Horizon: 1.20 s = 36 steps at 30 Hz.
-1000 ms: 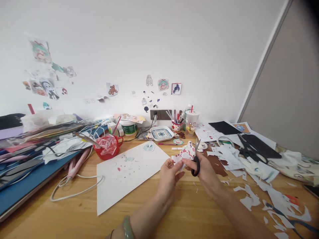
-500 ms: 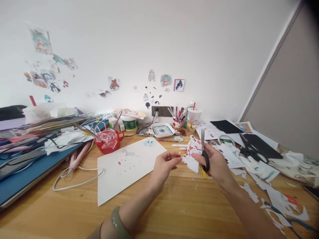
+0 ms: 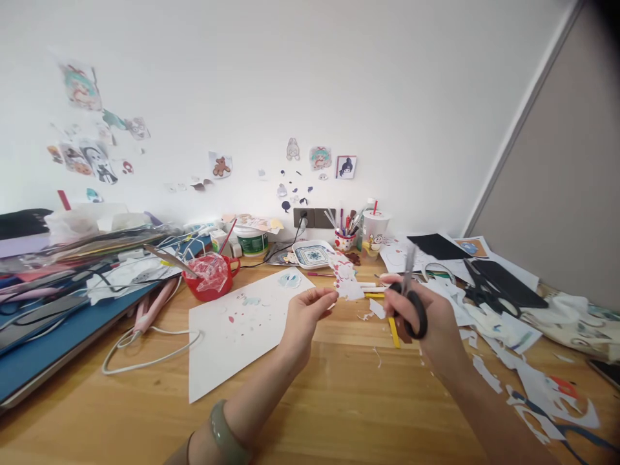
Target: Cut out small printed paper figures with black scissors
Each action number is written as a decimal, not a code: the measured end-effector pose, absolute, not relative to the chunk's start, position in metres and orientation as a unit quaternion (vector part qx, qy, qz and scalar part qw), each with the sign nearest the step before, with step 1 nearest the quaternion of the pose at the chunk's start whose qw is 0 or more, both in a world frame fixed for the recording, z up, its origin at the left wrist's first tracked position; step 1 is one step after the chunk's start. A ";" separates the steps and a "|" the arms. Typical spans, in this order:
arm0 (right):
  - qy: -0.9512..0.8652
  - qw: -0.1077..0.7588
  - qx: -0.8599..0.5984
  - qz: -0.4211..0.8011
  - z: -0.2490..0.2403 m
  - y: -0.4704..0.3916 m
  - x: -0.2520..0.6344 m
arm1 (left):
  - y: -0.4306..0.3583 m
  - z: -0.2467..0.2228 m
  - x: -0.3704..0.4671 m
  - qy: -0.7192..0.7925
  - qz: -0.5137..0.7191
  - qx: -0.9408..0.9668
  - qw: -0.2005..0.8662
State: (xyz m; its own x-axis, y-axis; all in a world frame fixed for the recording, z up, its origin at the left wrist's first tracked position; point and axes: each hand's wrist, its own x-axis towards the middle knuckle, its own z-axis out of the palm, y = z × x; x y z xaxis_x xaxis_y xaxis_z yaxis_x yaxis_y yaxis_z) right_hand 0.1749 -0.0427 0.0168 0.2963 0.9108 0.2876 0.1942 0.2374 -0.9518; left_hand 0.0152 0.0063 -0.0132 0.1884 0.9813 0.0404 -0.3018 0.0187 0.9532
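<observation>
Between the thumb and fingers of my left hand (image 3: pixel 307 316) is a piece of paper (image 3: pixel 345 278) with red drawings, held up over the table by its lower left edge. My right hand (image 3: pixel 436 323) grips scissors (image 3: pixel 417 313) by their black handles. The blades point upward, blurred, and are apart from the paper. Below and between the hands, a small white paper scrap (image 3: pixel 378 309) lies on the wood beside a yellow pen (image 3: pixel 394 332). To the left rests a white sheet (image 3: pixel 227 361) with small cut-out pieces scattered on it.
A red mug (image 3: pixel 210 278) with plastic film stands behind the sheet. Toward the wall are a patterned square dish (image 3: pixel 314 254), a pen cup (image 3: pixel 345 241) and a drink cup (image 3: pixel 375 232). Paper scraps (image 3: pixel 533 378) and another pair of scissors (image 3: pixel 489 290) lie at right.
My left hand has drawn the red-patterned paper leftward, away from my right hand, which has released it. The scissors have moved slightly right. A small scrap now shows on the table.
</observation>
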 end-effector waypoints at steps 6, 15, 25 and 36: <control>-0.645 0.366 -0.531 0.410 -0.001 -0.046 0.163 | 0.012 -0.012 0.010 0.323 0.591 0.426 0.605; -0.651 0.337 -0.547 0.405 -0.002 -0.040 0.166 | 0.008 -0.009 0.012 0.314 0.564 0.447 0.619; -0.656 0.359 -0.518 0.415 -0.001 -0.040 0.167 | 0.004 -0.007 0.012 0.330 0.503 0.494 0.627; -0.639 0.339 -0.548 0.421 -0.005 -0.037 0.170 | 0.007 -0.003 0.007 0.347 0.468 0.558 0.592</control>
State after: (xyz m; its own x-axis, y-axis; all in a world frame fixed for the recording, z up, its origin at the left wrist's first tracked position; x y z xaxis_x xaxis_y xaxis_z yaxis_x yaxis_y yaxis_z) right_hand 0.1701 -0.0370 -0.0049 -0.1698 0.9851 -0.0287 0.4151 0.0451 -0.9086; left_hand 0.0071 0.0075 -0.0026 0.3216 0.9403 0.1115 -0.1669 -0.0596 0.9842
